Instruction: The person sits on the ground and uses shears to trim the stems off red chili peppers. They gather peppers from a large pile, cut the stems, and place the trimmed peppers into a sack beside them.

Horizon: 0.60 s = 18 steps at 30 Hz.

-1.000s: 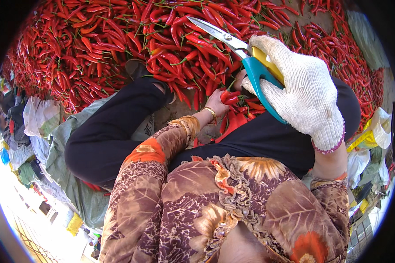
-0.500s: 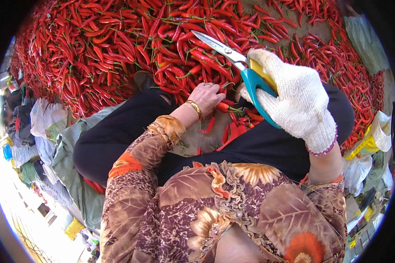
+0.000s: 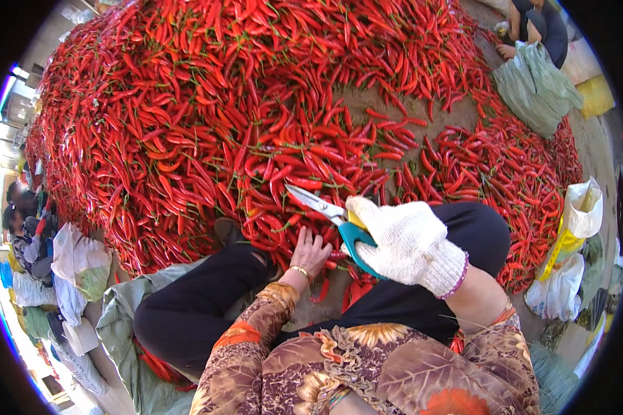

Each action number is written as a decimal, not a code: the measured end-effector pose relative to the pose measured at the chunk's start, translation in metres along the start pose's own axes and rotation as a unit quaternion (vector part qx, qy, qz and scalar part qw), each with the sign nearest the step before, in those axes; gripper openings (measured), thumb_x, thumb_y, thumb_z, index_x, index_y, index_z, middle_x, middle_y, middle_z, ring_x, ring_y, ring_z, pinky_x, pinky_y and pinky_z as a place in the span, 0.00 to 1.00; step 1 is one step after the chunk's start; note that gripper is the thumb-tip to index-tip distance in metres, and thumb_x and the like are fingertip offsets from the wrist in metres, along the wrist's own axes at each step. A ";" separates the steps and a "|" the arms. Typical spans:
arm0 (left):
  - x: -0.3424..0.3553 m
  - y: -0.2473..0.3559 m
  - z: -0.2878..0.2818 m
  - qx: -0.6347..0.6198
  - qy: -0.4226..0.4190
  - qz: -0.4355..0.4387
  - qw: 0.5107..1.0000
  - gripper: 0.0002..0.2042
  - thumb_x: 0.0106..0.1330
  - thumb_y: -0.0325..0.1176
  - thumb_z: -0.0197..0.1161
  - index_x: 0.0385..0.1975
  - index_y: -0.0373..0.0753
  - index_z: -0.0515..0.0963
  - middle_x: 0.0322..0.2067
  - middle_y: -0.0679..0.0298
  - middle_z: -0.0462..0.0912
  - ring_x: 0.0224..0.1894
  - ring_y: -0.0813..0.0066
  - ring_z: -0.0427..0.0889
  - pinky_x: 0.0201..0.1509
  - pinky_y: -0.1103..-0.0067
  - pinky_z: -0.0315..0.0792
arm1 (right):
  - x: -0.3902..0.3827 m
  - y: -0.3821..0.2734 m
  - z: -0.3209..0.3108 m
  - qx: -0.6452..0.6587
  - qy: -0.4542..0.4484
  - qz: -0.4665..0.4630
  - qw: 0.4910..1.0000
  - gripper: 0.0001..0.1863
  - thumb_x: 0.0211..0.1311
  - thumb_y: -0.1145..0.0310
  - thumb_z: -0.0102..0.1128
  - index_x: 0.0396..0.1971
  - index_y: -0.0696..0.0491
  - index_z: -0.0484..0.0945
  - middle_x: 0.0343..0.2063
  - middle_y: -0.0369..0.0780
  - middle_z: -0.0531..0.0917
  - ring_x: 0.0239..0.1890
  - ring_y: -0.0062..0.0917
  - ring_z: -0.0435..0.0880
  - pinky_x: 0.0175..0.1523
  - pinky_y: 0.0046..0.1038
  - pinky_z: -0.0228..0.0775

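My bare left hand [image 3: 309, 253], with a gold bracelet at the wrist, rests on the near edge of the heap of red chili peppers [image 3: 152, 131]. Its fingers are stretched and slightly apart, and no pepper shows firmly in them. My right hand [image 3: 408, 242] wears a white knitted glove and is closed around the teal and yellow handles of a pair of scissors [image 3: 316, 202]. The blades point up and left, above the peppers and just beyond the left hand. They look closed or nearly so.
A second pile of chilies [image 3: 477, 173] lies to the right. A green sack [image 3: 536, 90] lies near another person [image 3: 540, 28] at the far right. White and yellow bags [image 3: 581, 207] stand at right; a grey-green sheet [image 3: 128, 332] and several bags are at left.
The view has tilted up, showing more of the heap and another person. My left hand has moved forward onto the peppers, its fingers spreading. The right hand still holds the scissors.
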State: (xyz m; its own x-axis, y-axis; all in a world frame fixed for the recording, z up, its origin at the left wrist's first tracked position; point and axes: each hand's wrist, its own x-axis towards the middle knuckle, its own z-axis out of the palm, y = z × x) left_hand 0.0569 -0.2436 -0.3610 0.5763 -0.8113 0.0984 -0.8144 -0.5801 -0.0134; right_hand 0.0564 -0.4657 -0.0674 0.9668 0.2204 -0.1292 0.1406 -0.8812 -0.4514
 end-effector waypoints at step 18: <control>-0.009 -0.020 -0.021 -0.115 -0.140 0.003 0.983 0.12 0.64 0.35 0.54 0.46 0.53 0.75 0.28 0.58 0.77 0.33 0.60 0.83 0.32 0.66 0.77 | 0.002 0.001 -0.003 0.150 -0.015 0.048 0.987 0.25 0.60 0.55 0.64 0.54 0.48 0.70 0.30 0.49 0.84 0.33 0.46 0.85 0.40 0.43 0.77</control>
State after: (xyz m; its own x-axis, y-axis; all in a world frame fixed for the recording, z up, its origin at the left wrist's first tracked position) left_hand 0.0667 -0.2230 -0.3403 0.5421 -0.8209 -0.1795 -0.7928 -0.5705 0.2147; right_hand 0.0588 -0.4677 -0.0655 0.9652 0.1574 -0.2086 -0.0260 -0.7364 -0.6761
